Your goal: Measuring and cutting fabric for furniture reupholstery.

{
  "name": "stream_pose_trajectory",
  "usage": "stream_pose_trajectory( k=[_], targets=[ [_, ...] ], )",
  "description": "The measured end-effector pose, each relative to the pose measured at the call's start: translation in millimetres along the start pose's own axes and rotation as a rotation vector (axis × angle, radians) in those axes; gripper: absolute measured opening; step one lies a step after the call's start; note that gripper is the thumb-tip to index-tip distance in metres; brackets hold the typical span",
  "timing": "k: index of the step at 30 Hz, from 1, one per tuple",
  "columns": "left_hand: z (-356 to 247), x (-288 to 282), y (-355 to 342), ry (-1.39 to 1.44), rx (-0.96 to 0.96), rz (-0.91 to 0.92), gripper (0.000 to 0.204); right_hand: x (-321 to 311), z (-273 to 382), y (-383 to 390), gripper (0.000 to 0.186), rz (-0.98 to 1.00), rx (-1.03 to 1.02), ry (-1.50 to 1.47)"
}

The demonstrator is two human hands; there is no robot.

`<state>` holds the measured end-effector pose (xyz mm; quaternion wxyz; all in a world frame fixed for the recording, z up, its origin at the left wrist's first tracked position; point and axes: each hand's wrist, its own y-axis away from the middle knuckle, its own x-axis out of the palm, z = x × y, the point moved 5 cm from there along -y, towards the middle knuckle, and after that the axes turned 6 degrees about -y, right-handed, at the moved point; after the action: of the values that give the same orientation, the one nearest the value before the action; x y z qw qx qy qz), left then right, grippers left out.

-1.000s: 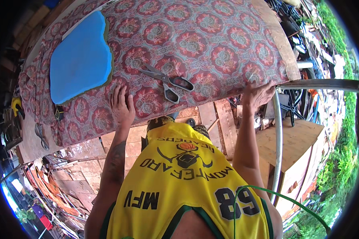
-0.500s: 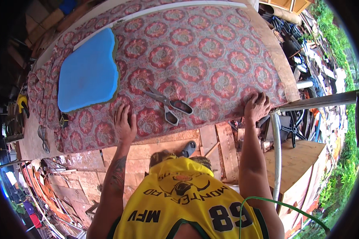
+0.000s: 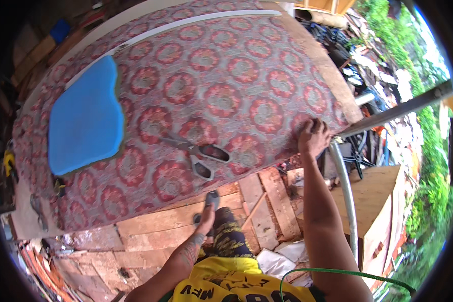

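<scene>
Patterned red and grey fabric (image 3: 224, 100) is spread over a large table. My right hand (image 3: 314, 137) rests on the fabric at the table's near right corner, fingers laid on top and slightly apart. My left hand (image 3: 207, 220) is off the table, hanging beside my leg below the near edge; its fingers are mostly hidden from this angle. Between the two hands, large scissors (image 3: 192, 149) lie on the fabric with blades toward the far left and handles toward me. A light blue sheet (image 3: 85, 121) with one wavy edge lies at the left.
A long white strip (image 3: 196, 16) runs along the far side. A metal pole (image 3: 397, 108) juts out by the near right corner, above an upright pipe (image 3: 344, 191). A wooden box (image 3: 372, 201) stands to my right. A green cord (image 3: 347, 272) crosses near my right arm.
My left hand has left the fabric and dropped beside my leg. My right hand stays at the corner. The view has shifted, and the scissors and blue sheet keep their places on the fabric.
</scene>
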<state>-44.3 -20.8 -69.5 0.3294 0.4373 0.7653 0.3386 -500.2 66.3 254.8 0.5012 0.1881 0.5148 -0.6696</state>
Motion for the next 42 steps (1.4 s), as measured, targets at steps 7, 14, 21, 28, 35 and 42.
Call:
stream_pose_trajectory(
  k=[7,14,21,28,35,42],
  targets=[
    [31,31,-55,-0.013,0.032,0.144,0.074,7,12,8,0.047,0.046,0.019,-0.034],
    [106,-43,-32,-0.457,0.148,0.122,0.075,3,11,5,0.048,0.064,0.035,-0.057],
    [55,-49,49,-0.058,0.074,-0.089,0.087,9,7,8,0.048,0.067,0.032,-0.04],
    [24,-77,125,0.286,-0.061,-0.237,0.099,1,13,3,0.048,0.064,0.029,-0.024],
    [63,-33,93,0.473,-0.115,-0.178,0.092,10,10,7,0.048,0.085,0.052,0.0],
    [100,-16,83,0.63,-0.149,-0.127,0.084,13,2,4,0.051,0.067,0.048,0.011]
  ],
)
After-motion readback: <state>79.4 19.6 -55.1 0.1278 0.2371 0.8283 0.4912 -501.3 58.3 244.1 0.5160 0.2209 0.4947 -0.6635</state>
